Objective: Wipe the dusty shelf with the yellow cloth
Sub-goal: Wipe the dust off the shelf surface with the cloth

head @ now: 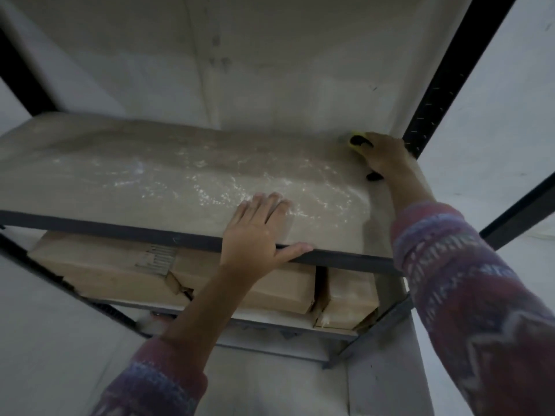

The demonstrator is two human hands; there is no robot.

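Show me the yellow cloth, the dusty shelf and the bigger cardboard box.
yellow cloth [358,134]: head view, its exposed yellow edge.
dusty shelf [120,175]: head view, bare top surface.
bigger cardboard box [105,267]: head view, front face.

1. The shelf [150,175] is dull beige, mottled with whitish dust streaks.
2. The yellow cloth [357,135], at two o'clock, is bright yellow.
3. The sleeves [468,280] are maroon knit with lilac-white zigzag bands.
4. The frame [105,228] is black.
5. The cardboard boxes [105,268], at six o'clock, are tan.
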